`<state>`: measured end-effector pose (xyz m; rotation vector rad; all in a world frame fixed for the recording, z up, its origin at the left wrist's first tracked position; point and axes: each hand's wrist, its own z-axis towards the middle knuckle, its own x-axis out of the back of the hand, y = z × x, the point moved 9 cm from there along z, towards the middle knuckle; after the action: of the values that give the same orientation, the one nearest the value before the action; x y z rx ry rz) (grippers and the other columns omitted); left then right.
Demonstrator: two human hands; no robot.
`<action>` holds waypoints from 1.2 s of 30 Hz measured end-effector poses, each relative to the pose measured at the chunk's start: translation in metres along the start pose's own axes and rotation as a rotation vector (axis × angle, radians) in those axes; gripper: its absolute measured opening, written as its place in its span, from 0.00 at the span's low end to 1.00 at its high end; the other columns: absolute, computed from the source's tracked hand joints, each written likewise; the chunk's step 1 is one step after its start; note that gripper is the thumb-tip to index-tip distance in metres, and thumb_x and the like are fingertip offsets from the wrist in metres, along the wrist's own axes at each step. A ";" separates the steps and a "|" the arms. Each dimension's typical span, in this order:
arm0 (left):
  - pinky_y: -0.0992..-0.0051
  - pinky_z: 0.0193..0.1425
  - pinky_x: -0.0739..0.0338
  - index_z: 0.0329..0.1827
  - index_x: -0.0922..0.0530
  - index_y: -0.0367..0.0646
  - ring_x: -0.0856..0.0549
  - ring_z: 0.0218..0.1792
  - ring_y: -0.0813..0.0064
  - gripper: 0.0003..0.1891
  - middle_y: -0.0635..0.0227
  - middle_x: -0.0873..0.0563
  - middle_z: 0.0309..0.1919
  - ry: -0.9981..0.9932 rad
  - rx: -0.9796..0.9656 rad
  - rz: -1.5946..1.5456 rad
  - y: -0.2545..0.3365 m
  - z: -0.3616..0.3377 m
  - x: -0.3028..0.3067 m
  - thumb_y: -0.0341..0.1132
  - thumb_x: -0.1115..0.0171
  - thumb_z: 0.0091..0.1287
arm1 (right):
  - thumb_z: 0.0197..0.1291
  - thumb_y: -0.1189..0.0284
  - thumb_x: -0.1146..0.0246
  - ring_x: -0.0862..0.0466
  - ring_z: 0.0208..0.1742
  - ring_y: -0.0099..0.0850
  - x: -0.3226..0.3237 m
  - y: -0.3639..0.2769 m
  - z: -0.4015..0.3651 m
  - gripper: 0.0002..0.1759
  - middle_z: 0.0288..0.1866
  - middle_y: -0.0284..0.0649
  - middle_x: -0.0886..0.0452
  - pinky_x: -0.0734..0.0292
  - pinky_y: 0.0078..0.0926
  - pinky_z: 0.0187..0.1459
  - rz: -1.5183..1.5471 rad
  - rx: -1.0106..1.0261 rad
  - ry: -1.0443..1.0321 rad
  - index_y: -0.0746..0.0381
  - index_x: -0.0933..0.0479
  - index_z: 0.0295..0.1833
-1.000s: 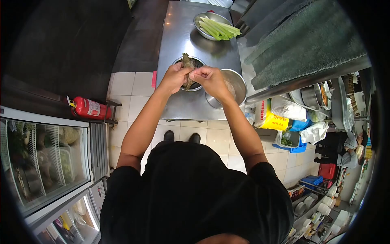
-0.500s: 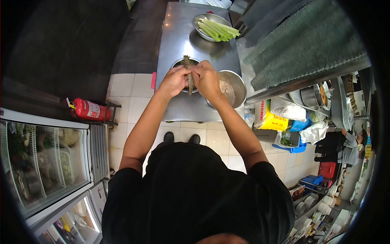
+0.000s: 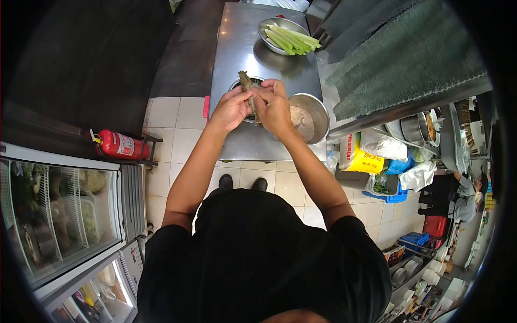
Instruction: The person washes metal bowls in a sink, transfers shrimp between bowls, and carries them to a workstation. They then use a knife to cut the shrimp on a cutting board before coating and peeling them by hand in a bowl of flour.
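Note:
Between the fingers of my left hand (image 3: 230,110) and my right hand (image 3: 273,110) is a grey-brown shrimp (image 3: 245,82), held lengthwise away from me. My left thumb and fingers pinch its side. The right fingertips press against it from the other side and partly hide it. Under both hands stands a metal bowl (image 3: 233,86), whose dark contents are mostly covered. Close to my right wrist is a larger steel bowl (image 3: 325,119) with a pale pinkish mass (image 3: 302,123) inside.
A steel table (image 3: 231,48) carries the bowls. Toward its far end, celery stalks (image 3: 291,40) lie in another metal bowl (image 3: 264,36). A red fire extinguisher (image 3: 119,144) and glass-door fridge (image 3: 59,215) are left. Rice sacks (image 3: 353,154) sit right; a person (image 3: 458,196) stands farther off.
The shrimp has tilted, its far end now leaning further left. My right fingers have shifted slightly along it, while both hands stay over the bowl.

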<state>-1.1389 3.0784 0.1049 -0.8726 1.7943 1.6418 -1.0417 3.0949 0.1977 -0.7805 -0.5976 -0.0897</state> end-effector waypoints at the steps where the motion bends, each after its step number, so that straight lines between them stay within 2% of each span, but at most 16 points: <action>1: 0.74 0.46 0.25 0.56 0.28 0.38 0.18 0.49 0.76 0.12 0.62 0.19 0.53 0.039 -0.017 -0.014 0.003 -0.001 0.002 0.29 0.50 0.72 | 0.55 0.78 0.33 0.23 0.42 0.33 -0.003 -0.002 -0.003 0.10 0.45 0.44 0.25 0.25 0.25 0.40 0.020 0.013 0.002 0.66 0.16 0.43; 2: 0.74 0.46 0.25 0.56 0.28 0.38 0.18 0.49 0.76 0.12 0.62 0.19 0.53 0.046 -0.023 -0.014 0.007 -0.002 0.002 0.29 0.50 0.72 | 0.55 0.78 0.33 0.23 0.42 0.33 -0.003 -0.003 -0.007 0.10 0.45 0.44 0.25 0.25 0.25 0.40 0.027 0.017 -0.004 0.66 0.16 0.43; 4: 0.68 0.54 0.23 0.56 0.29 0.36 0.19 0.51 0.70 0.12 0.61 0.19 0.49 0.030 -0.038 -0.049 0.013 -0.005 -0.003 0.29 0.49 0.72 | 0.57 0.77 0.34 0.23 0.42 0.33 -0.004 -0.006 -0.018 0.09 0.46 0.44 0.25 0.25 0.24 0.39 0.087 0.035 -0.086 0.66 0.16 0.44; 7: 0.70 0.53 0.23 0.55 0.29 0.37 0.19 0.50 0.70 0.12 0.61 0.19 0.49 0.032 -0.038 -0.055 0.013 -0.007 -0.003 0.29 0.48 0.72 | 0.58 0.76 0.35 0.23 0.43 0.32 -0.003 -0.006 -0.022 0.09 0.47 0.44 0.25 0.24 0.23 0.40 0.160 0.027 -0.137 0.66 0.16 0.44; 11: 0.70 0.55 0.23 0.56 0.29 0.35 0.18 0.51 0.67 0.13 0.57 0.20 0.51 0.003 -0.030 0.007 -0.002 0.001 0.009 0.29 0.48 0.72 | 0.57 0.76 0.34 0.22 0.43 0.33 -0.001 0.007 -0.005 0.09 0.48 0.45 0.25 0.24 0.25 0.42 0.146 -0.078 -0.056 0.65 0.16 0.45; 13: 0.68 0.58 0.23 0.57 0.29 0.32 0.19 0.52 0.68 0.14 0.57 0.20 0.52 -0.046 -0.050 -0.035 0.001 0.002 0.001 0.30 0.50 0.72 | 0.55 0.77 0.34 0.21 0.46 0.39 0.000 -0.001 -0.002 0.09 0.47 0.49 0.22 0.24 0.31 0.44 0.062 0.040 -0.025 0.65 0.16 0.42; 14: 0.68 0.59 0.23 0.55 0.28 0.32 0.19 0.54 0.67 0.13 0.57 0.20 0.52 0.065 -0.018 0.000 0.000 0.004 0.011 0.30 0.50 0.73 | 0.55 0.77 0.35 0.20 0.47 0.41 0.000 -0.002 -0.012 0.09 0.47 0.50 0.22 0.23 0.32 0.46 0.123 0.096 -0.201 0.63 0.16 0.42; 17: 0.63 0.58 0.21 0.52 0.27 0.30 0.19 0.55 0.59 0.12 0.50 0.20 0.53 0.115 -0.040 0.066 0.011 0.008 0.018 0.30 0.50 0.73 | 0.56 0.76 0.36 0.20 0.47 0.41 0.032 0.015 -0.015 0.09 0.46 0.51 0.22 0.23 0.32 0.48 0.135 -0.017 -0.274 0.61 0.15 0.43; 19: 0.61 0.56 0.21 0.52 0.27 0.31 0.18 0.53 0.60 0.12 0.52 0.19 0.52 0.141 -0.044 0.098 0.018 0.009 0.020 0.30 0.49 0.72 | 0.57 0.72 0.36 0.18 0.45 0.42 0.059 0.043 -0.012 0.08 0.44 0.52 0.19 0.22 0.34 0.45 0.014 -0.136 -0.219 0.57 0.15 0.41; 21: 0.60 0.54 0.21 0.53 0.28 0.33 0.17 0.51 0.60 0.11 0.54 0.19 0.51 0.166 -0.048 0.138 0.019 0.009 0.021 0.29 0.48 0.71 | 0.56 0.70 0.36 0.15 0.43 0.44 0.047 0.097 -0.027 0.08 0.43 0.52 0.17 0.21 0.38 0.44 -0.405 -0.437 -0.609 0.60 0.15 0.38; 22: 0.60 0.54 0.21 0.53 0.28 0.34 0.17 0.51 0.60 0.11 0.54 0.19 0.52 0.149 -0.040 0.142 0.018 0.010 0.019 0.29 0.47 0.71 | 0.56 0.70 0.36 0.15 0.43 0.44 0.041 0.110 -0.032 0.08 0.43 0.52 0.17 0.21 0.38 0.44 -0.406 -0.441 -0.604 0.60 0.15 0.38; 24: 0.60 0.55 0.21 0.52 0.27 0.34 0.17 0.52 0.60 0.11 0.54 0.19 0.52 0.132 -0.033 0.148 0.016 0.011 0.014 0.29 0.46 0.71 | 0.51 0.68 0.34 0.16 0.35 0.47 0.016 0.140 -0.053 0.05 0.31 0.49 0.16 0.21 0.39 0.39 -0.581 -0.410 -0.718 0.56 0.15 0.32; 25: 0.61 0.55 0.21 0.52 0.28 0.34 0.17 0.52 0.61 0.11 0.54 0.19 0.52 0.132 -0.027 0.127 0.012 0.011 0.011 0.29 0.47 0.71 | 0.51 0.68 0.34 0.16 0.35 0.47 0.012 0.142 -0.055 0.05 0.31 0.49 0.16 0.21 0.39 0.39 -0.581 -0.407 -0.718 0.56 0.15 0.32; 27: 0.61 0.55 0.22 0.53 0.28 0.34 0.18 0.52 0.61 0.11 0.54 0.19 0.52 0.142 -0.029 0.108 0.008 0.010 0.008 0.29 0.47 0.71 | 0.49 0.74 0.36 0.15 0.43 0.48 0.001 0.135 -0.055 0.09 0.39 0.54 0.16 0.19 0.41 0.45 -0.786 -0.225 -0.730 0.66 0.17 0.36; 31: 0.61 0.56 0.22 0.54 0.29 0.33 0.18 0.54 0.61 0.12 0.53 0.20 0.53 0.111 -0.021 0.111 0.003 0.006 0.003 0.27 0.47 0.70 | 0.48 0.75 0.37 0.15 0.43 0.48 0.002 0.124 -0.055 0.09 0.38 0.55 0.16 0.19 0.41 0.43 -0.726 -0.234 -0.765 0.65 0.17 0.37; 36: 0.61 0.58 0.21 0.56 0.29 0.32 0.19 0.54 0.59 0.14 0.52 0.21 0.55 0.135 0.001 0.095 0.000 0.003 0.008 0.26 0.48 0.70 | 0.47 0.76 0.37 0.15 0.41 0.49 0.008 0.126 -0.054 0.08 0.37 0.55 0.16 0.18 0.40 0.41 -0.772 -0.249 -0.671 0.66 0.17 0.34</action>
<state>-1.1439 3.0805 0.0988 -0.9303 1.9552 1.6756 -0.9727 3.1488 0.0923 -0.7780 -1.5304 -0.6371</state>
